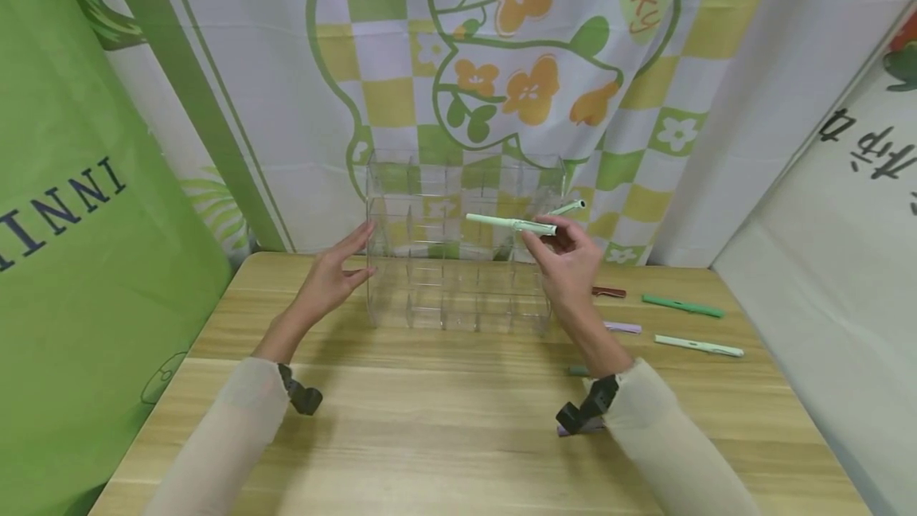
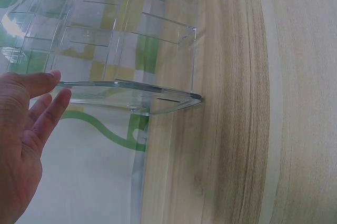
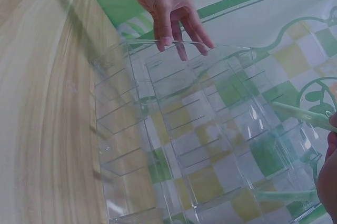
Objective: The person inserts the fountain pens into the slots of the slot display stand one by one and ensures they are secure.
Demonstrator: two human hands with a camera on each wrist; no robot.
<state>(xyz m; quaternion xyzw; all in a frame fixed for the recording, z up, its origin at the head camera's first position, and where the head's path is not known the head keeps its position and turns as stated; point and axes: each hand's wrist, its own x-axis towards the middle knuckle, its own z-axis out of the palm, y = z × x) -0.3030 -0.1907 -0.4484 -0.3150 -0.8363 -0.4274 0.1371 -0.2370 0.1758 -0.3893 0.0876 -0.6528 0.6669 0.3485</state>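
A clear acrylic rack (image 1: 461,323) with rows of compartments stands upright at the back of the table. My left hand (image 1: 325,281) rests its fingertips against the rack's left side, thumb and fingers spread apart; the left wrist view shows the fingertips at the edge of the side panel (image 2: 126,85). Between thumb and fingers of my right hand (image 1: 571,261), a pale green pen (image 1: 494,220) is pinched, lying nearly level in front of the rack's upper right part. Another pale green pen (image 1: 569,207) sits in the rack at the right, partly hidden behind that hand.
Right of the rack, pens lie on the wooden table (image 1: 430,436): dark red (image 1: 609,292), green (image 1: 683,306), pale green (image 1: 698,345) and lilac (image 1: 622,327). A dark green pen (image 1: 577,371) and a purple one (image 1: 573,429) are partly covered by the right arm. A patterned curtain (image 1: 401,62) hangs behind.
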